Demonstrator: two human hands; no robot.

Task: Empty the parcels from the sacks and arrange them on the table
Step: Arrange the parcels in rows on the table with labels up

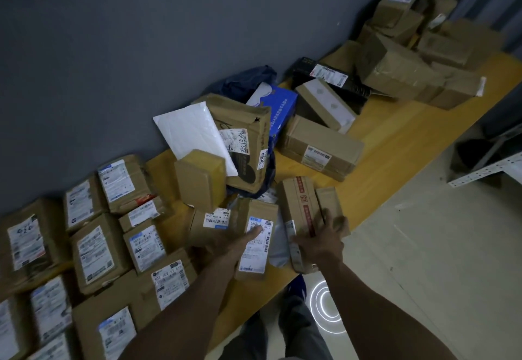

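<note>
Cardboard parcels cover the yellow table [395, 145]. My left hand [234, 244] lies with straight fingers on a labelled brown parcel [255, 246] near the front edge. To its right, my right hand [322, 239] rests on a long brown parcel with red tape [299, 204], fingers spread over it and the small box [329, 201] beside it. Behind them a loose heap holds a white mailer [195, 133], a tan box [200, 179] and a blue box [282, 108], with a dark sack [248, 80] showing behind.
Labelled parcels [93, 249] lie in rows at the left. More boxes are stacked at the far right [409, 60] against the grey wall. Pale floor [423, 246] lies to the table's right, with a metal rack [485, 173] standing there. My legs show below the edge.
</note>
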